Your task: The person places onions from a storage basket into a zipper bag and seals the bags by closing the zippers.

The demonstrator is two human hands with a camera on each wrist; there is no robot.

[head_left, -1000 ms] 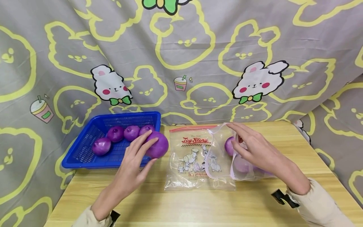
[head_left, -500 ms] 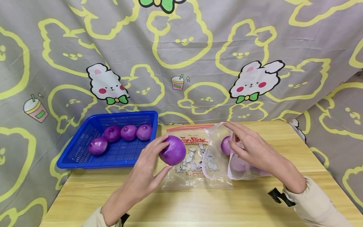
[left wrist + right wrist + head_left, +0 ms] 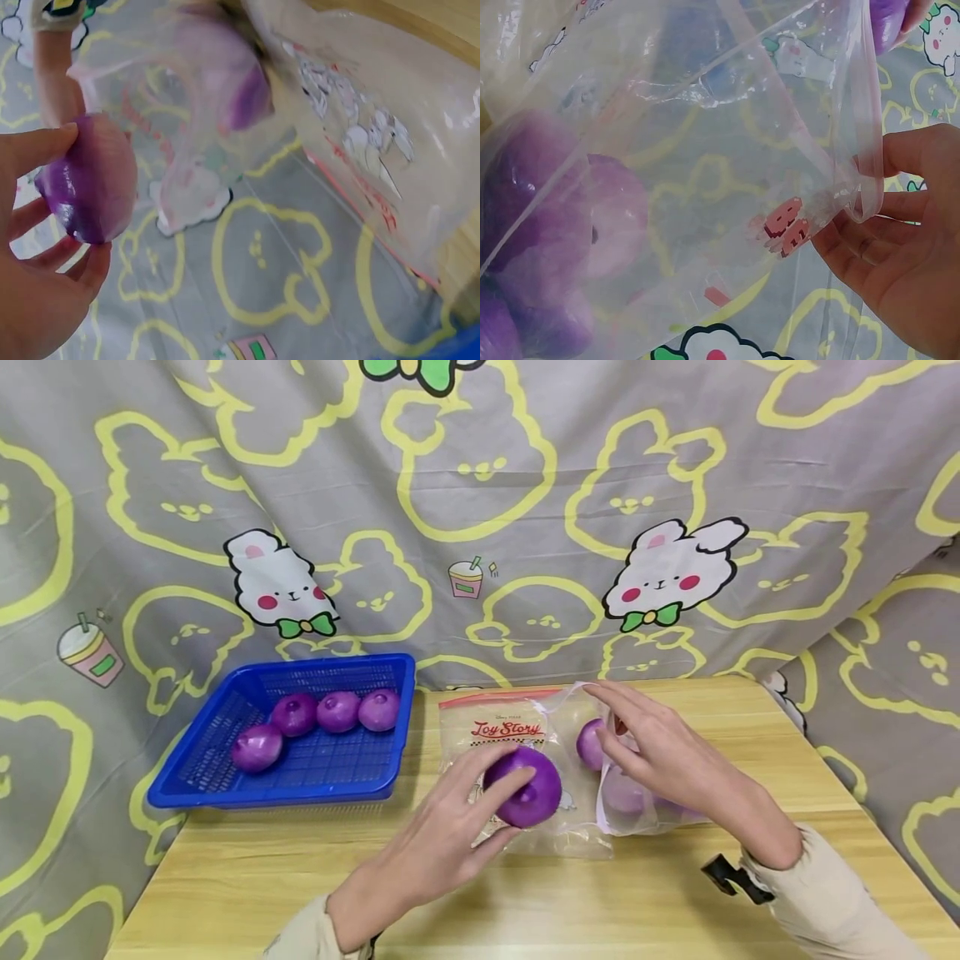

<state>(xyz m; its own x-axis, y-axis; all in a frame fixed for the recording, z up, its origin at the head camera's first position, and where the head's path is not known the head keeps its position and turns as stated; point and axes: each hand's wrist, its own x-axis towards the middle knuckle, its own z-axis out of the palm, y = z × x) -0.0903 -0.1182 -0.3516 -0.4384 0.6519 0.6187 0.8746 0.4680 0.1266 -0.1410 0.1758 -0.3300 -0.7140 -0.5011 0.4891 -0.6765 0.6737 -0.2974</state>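
Note:
A purple onion [image 3: 527,787] is gripped between the thumb and fingers of my left hand [image 3: 442,835], held above a flat clear bag with Toy Story print [image 3: 506,727]. In the left wrist view the same onion [image 3: 97,180] sits at the fingertips of the left hand [image 3: 45,277]. My right hand [image 3: 675,752] pinches the rim of a second translucent bag [image 3: 600,814] with its mouth spread toward the left. Several onions lie inside that bag, and the right wrist view shows onions [image 3: 536,202] through its film, with the right hand [image 3: 907,232] holding the edge.
At the left stands a blue basket [image 3: 277,795] with several purple onions [image 3: 257,748] in it. Both bags lie on a wooden table [image 3: 585,910]. A patterned grey cloth [image 3: 525,485] hangs behind the table.
My left hand has carried the onion from the basket's right edge rightward over the printed bag, close to the open bag's mouth. The right hand keeps its hold on the bag rim.

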